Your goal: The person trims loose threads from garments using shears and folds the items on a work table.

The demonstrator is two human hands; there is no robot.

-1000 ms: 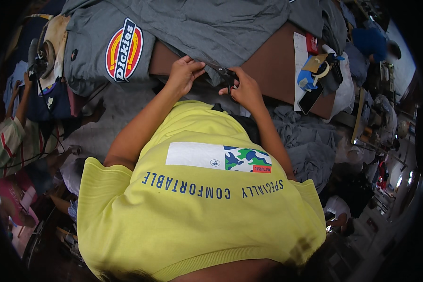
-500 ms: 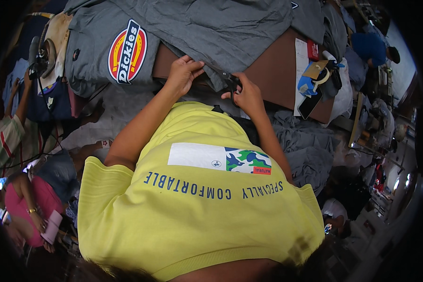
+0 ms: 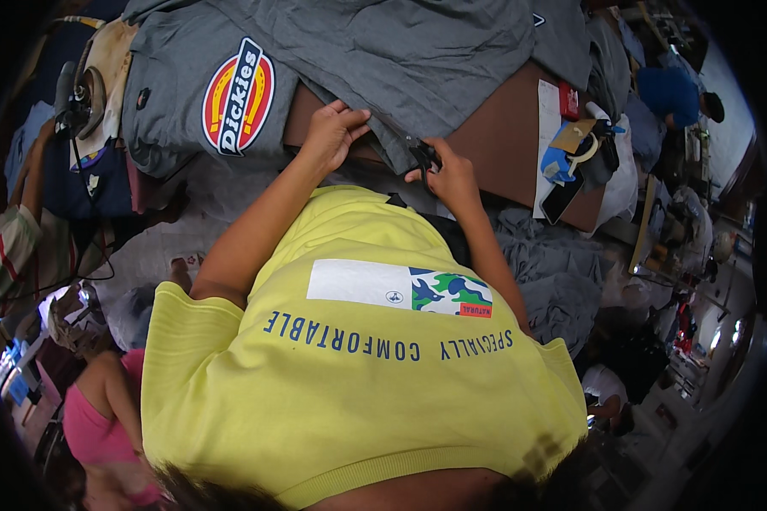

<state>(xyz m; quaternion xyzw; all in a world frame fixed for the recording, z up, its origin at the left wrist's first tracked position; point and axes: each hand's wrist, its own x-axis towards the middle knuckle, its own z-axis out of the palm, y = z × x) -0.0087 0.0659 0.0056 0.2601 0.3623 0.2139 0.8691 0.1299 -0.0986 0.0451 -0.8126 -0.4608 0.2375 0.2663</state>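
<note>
A dark grey garment (image 3: 383, 60) drapes over the brown tabletop (image 3: 494, 123), one narrow corner hanging toward me. My left hand (image 3: 337, 132) pinches its edge between thumb and fingers. To the right, my right hand (image 3: 450, 176) is closed around black-handled scissors (image 3: 423, 155). Their blades point at the garment's hanging corner and are partly hidden there, so I cannot tell whether they touch the cloth. Left of my hands, a large red, yellow and blue oval emblem (image 3: 239, 98) lies on grey cloth.
At the table's right end lie a white paper sheet (image 3: 547, 140), a phone (image 3: 561, 198), tape rolls (image 3: 581, 152) and a small red box (image 3: 568, 100). An iron (image 3: 83, 94) stands at far left by a co-worker's arm (image 3: 34, 162). Grey cloth (image 3: 550, 264) is heaped below the table.
The scissors have drawn back slightly from the cloth edge, toward my right palm. My left hand keeps its pinch. At lower left, a person in pink has moved nearer behind me.
</note>
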